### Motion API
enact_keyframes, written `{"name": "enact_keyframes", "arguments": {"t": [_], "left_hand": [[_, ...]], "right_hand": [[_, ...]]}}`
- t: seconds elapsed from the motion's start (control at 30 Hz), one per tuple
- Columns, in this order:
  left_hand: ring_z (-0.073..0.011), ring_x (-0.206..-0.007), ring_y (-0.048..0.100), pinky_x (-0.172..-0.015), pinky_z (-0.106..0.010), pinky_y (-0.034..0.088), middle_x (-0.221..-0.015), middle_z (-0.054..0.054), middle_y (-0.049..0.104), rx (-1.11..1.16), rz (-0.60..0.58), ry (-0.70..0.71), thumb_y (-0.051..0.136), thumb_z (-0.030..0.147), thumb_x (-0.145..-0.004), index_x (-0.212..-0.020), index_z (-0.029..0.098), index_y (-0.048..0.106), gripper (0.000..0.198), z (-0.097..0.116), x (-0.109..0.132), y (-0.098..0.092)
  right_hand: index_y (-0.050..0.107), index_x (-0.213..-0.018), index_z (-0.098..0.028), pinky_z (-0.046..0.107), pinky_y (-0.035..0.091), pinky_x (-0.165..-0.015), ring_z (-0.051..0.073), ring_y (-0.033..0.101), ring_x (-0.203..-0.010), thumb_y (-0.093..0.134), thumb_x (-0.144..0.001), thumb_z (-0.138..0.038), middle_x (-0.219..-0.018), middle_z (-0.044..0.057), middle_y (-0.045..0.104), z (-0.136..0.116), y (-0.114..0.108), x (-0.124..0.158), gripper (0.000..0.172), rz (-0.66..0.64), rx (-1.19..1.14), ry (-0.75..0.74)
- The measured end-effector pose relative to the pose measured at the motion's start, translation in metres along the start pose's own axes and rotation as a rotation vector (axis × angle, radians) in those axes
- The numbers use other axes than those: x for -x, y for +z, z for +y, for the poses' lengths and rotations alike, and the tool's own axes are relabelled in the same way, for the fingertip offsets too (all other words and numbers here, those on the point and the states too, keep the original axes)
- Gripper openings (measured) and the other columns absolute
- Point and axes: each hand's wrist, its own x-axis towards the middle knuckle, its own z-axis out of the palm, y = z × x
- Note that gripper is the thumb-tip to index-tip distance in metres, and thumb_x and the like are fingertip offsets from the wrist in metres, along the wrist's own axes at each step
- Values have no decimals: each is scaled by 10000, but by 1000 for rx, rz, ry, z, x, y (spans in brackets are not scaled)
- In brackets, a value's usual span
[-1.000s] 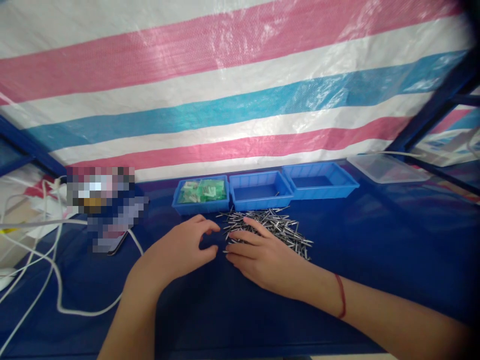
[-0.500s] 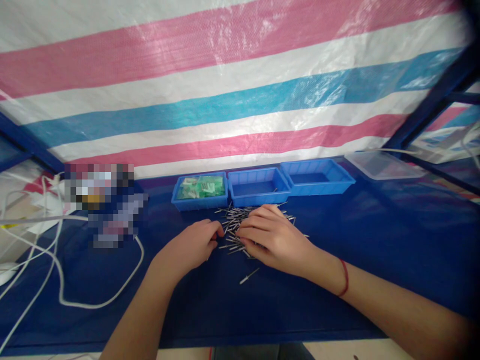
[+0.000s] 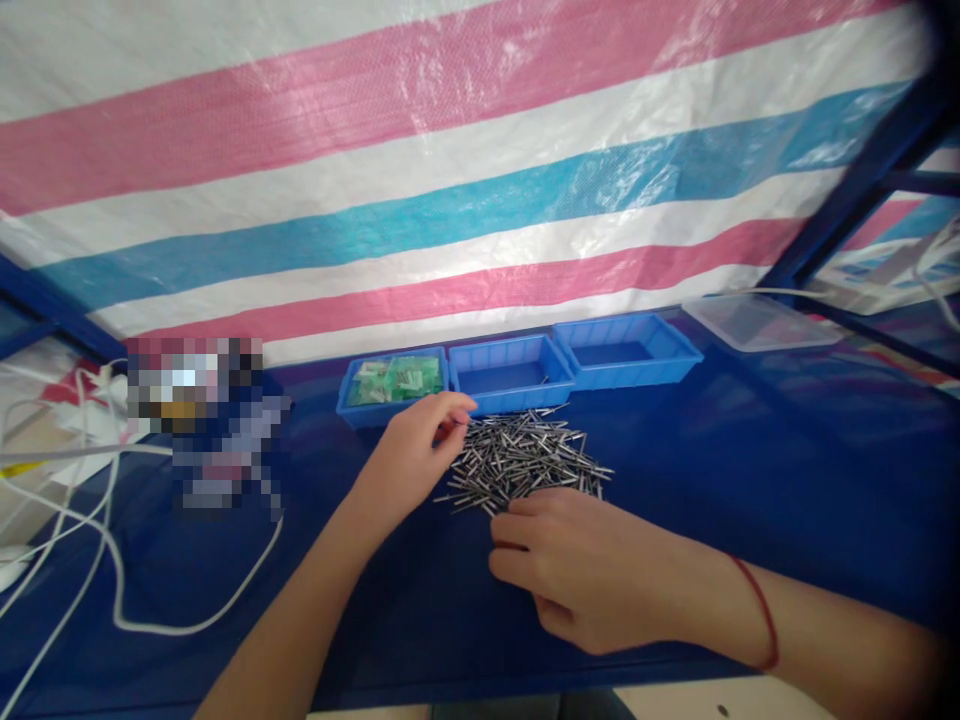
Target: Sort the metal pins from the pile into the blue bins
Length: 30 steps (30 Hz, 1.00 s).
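A heap of thin metal rivets lies on the blue table, in front of the middle blue bin. At the heap's upper left edge is my left hand, its fingers curled and thumb near the index finger; what is between them is too small to make out. My right hand is bent over the table at the near edge of the heap, fingers curled downward. Its fingertips are partly hidden, and whether they hold a rivet cannot be seen.
A left blue bin holds green packets. Another blue bin stands to the right, with a clear plastic lid beyond it. White cables loop across the table's left side. A striped sheet hangs behind.
My left hand has moved up toward the middle bin. My right hand has drawn back toward the near edge, uncovering the heap. The loose rivet in front is no longer visible.
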Motion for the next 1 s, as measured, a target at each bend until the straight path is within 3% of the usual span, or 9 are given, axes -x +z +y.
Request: {"name": "enact_keyframes", "arguments": {"t": [0.07,0.23,0.33,0.5,0.67,0.87,1.0], "left_hand": [[-141,-922,615,-853,-285,495,-1030,-34,635,-41,71,71,473,139,-883,-1098,207,560,242,2,-9,16],[-169,-1040,556,-934,-318,460,-1111,-61,598,-234,-26,190,372,155,-944,-1144,196,562,279,5,-14,37],[-191,-1034,532,-931,-337,449,-1113,-77,590,-312,-17,210,387,149,-928,-1121,185,586,280,8,-6,30],[-197,-958,527,-889,-347,430,-1049,-68,610,-349,-238,368,431,108,-875,-961,171,632,227,16,6,13],[-196,-962,526,-881,-332,423,-1036,-64,615,-360,-319,333,457,113,-865,-977,172,628,213,18,5,4],[-198,-956,537,-884,-338,422,-1045,-62,614,-382,-284,247,419,142,-903,-1013,177,620,232,15,2,-3],[-196,-933,538,-865,-328,430,-999,-55,614,-395,-281,190,421,120,-882,-1014,175,603,231,11,2,-1]], "right_hand": [[585,-833,-183,319,346,-607,177,516,-713,550,-763,-203,-831,28,596,0,-2,2,81,-13,7,18],[580,-816,-200,313,382,-630,192,553,-782,556,-757,-175,-843,20,607,0,-9,7,69,13,-18,47],[579,-824,-217,306,369,-577,191,575,-758,569,-720,-135,-849,13,611,-2,-11,13,133,13,-37,118],[586,-890,-231,291,357,-539,187,610,-748,583,-659,-35,-887,7,618,0,-3,18,303,-46,-59,182],[590,-823,-202,290,344,-514,177,604,-678,586,-703,-15,-820,12,625,5,12,11,223,-38,48,175],[582,-774,-186,271,332,-487,130,566,-603,526,-842,-89,-755,6,612,10,4,2,130,154,86,102],[630,-893,-167,246,435,-616,135,611,-744,464,-914,-151,-882,49,641,34,-5,1,168,416,68,269]]}}
